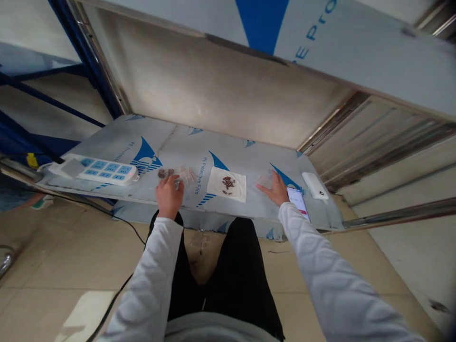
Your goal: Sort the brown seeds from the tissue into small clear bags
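Note:
My left hand [169, 195] reaches over the front of the shelf, its fingers bent and a little apart, at a clear plastic bag [190, 175]. Small brown pieces [164, 173] show beside its fingertips. My right hand [277, 191] has thumb and forefinger spread, next to a thin clear plastic piece [264, 179], perhaps a bag; whether it touches this is too blurred to tell. Between the hands lies a white square sheet [213, 183], flat on the surface. A small heap of brown, elongated pieces [228, 182] sits on it, with a few loose ones at its near side.
The shelf [185, 147] is covered in printed protective film. At the left stands a white power strip [107, 172] with a plug and a black cable [117, 216]. A lit phone [298, 202] and a white device [315, 185] lie at the right. An upper shelf [213, 21] overhangs.

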`<state>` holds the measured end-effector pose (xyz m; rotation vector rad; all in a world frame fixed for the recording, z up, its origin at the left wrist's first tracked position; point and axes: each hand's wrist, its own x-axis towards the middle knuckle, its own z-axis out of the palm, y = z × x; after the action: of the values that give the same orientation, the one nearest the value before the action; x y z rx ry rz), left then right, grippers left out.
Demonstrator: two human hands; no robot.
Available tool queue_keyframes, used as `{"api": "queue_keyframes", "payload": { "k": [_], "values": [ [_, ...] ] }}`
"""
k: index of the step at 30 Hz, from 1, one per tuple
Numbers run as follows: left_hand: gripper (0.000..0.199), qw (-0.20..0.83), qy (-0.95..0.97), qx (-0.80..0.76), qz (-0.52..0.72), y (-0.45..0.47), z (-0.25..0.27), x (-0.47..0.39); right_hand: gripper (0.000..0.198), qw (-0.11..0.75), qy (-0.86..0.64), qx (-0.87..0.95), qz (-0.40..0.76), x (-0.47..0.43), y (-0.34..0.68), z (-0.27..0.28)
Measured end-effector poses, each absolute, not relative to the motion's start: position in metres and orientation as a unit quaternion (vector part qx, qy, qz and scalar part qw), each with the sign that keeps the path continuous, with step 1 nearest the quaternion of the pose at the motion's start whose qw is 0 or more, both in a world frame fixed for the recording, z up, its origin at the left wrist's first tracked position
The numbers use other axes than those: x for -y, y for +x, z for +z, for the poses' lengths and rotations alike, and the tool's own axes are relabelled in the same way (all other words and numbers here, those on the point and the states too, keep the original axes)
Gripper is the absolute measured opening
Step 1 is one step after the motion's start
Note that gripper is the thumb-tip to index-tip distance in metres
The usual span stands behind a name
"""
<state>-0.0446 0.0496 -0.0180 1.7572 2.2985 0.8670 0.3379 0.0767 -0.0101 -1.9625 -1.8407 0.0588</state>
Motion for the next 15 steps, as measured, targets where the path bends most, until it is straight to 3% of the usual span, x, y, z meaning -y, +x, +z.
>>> {"api": "queue_keyframes", "payload": {
  "k": [3, 6, 10, 15],
  "values": [
    [0.039, 0.049, 0.609, -0.752, 0.248, -0.054, -0.026, -0.068, 0.074, 0.354, -0.699, 0.621, 0.007, -0.056, 0.335, -0.009],
    [0.029, 0.058, 0.638, -0.746, 0.184, -0.061, -0.029, -0.08, 0.06, 0.456, -0.683, 0.571, 0.014, -0.028, 0.323, -0.009],
    [0.029, 0.004, 0.632, -0.751, 0.192, -0.06, -0.025, -0.083, 0.045, 0.516, -0.669, 0.532, 0.049, 0.007, 0.296, -0.01],
    [0.032, -0.081, 0.617, -0.72, 0.307, -0.032, -0.005, -0.058, 0.029, 0.553, -0.634, 0.526, 0.128, 0.027, 0.248, 0.0]
  ]
}}
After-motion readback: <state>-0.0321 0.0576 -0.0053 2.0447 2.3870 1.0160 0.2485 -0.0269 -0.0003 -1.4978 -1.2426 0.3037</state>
